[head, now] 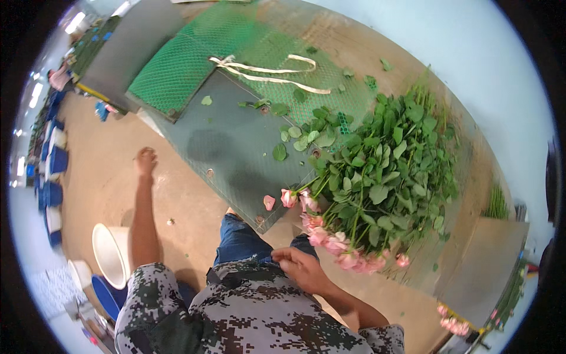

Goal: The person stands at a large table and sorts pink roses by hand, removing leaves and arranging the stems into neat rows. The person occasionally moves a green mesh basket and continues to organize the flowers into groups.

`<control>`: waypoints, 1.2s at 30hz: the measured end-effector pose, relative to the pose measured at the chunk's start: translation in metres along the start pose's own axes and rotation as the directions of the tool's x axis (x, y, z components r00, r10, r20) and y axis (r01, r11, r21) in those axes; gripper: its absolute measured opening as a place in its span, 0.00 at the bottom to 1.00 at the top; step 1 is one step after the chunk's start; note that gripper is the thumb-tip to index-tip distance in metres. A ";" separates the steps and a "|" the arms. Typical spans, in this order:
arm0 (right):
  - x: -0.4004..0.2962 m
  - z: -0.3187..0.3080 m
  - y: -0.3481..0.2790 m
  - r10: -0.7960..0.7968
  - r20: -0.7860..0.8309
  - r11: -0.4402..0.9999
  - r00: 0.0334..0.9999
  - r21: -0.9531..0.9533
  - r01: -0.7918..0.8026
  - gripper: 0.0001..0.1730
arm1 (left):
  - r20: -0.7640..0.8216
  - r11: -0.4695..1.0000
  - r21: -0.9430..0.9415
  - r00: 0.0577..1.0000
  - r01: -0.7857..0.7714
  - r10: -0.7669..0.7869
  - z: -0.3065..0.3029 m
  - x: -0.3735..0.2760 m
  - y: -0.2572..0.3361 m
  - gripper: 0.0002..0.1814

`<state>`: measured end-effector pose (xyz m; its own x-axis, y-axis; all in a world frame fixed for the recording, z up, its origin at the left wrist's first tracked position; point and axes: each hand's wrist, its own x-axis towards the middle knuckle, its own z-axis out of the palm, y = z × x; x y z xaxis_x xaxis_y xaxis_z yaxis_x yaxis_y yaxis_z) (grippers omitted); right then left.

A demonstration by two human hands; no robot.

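My left hand point(146, 160) reaches out over the floor, left of the work table, its fingers curled; whether something small is inside is hidden. Close to my waist is my right hand point(301, 269), fingers loosely bent, with no object visible in it. To its right lies a large heap of cut roses, their pink blooms point(336, 245) hanging over the table's near edge. Their leafy stems point(384, 177) point away from me. A dark green mat point(212, 141) covers the table's near left part, with a loose petal point(269, 202) and several fallen leaves point(300, 139) on it.
Green plastic netting point(185, 66) lies across the far side, with white straps point(274, 75) on it. White tubs point(109, 254) and a blue bucket point(108, 294) stand at lower left. Several buckets point(55, 161) line the far left, where another person point(61, 78) stands.
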<state>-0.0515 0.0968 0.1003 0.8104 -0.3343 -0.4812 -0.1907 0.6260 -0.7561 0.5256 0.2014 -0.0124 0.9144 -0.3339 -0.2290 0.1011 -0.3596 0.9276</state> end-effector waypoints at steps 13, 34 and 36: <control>0.190 0.036 0.146 0.015 -0.901 0.950 0.433 0.149 0.275 0.12 | 0.338 0.829 -0.512 0.940 0.225 -0.046 0.020 0.258 0.062 0.29; 0.249 0.185 0.152 -0.512 -0.671 0.848 0.536 -0.497 0.187 0.16 | -0.025 0.743 0.121 0.747 -0.658 0.665 -0.213 -0.060 0.228 0.18; 0.227 0.205 0.173 -0.410 -0.657 0.908 0.632 -0.359 0.216 0.16 | -0.004 0.816 0.141 0.824 -0.561 0.567 -0.233 -0.071 0.175 0.18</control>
<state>0.2135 0.2738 -0.0489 0.2264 -0.9312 -0.2856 -0.1968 0.2434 -0.9498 0.5693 0.3651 0.2354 0.8120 -0.4754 0.3386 -0.4858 -0.2292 0.8435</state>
